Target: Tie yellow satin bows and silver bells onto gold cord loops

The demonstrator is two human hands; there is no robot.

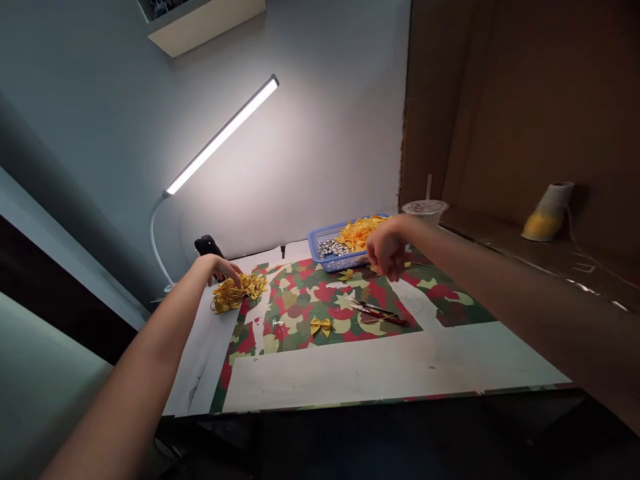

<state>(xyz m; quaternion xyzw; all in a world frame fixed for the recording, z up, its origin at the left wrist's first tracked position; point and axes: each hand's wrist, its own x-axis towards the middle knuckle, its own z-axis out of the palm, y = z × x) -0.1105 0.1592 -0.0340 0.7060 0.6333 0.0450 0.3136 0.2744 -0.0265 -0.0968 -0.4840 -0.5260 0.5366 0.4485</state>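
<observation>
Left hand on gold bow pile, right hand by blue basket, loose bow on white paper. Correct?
No: the loose gold bow lies on the patterned sheet, not the white paper, in the head view. The left hand is on the gold bow pile, the right hand by the blue basket.

A white LED bar lamp (pixel 223 135) is lighting the pale wall (pixel 325 147) behind it, a brown cardboard panel (pixel 500 100) standing to its right.

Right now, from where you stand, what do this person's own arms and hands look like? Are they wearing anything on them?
Both arms are bare: the left forearm and right forearm have no sleeves. The left hand and right hand wear no gloves, and no watch or bracelet shows at either wrist.
</observation>
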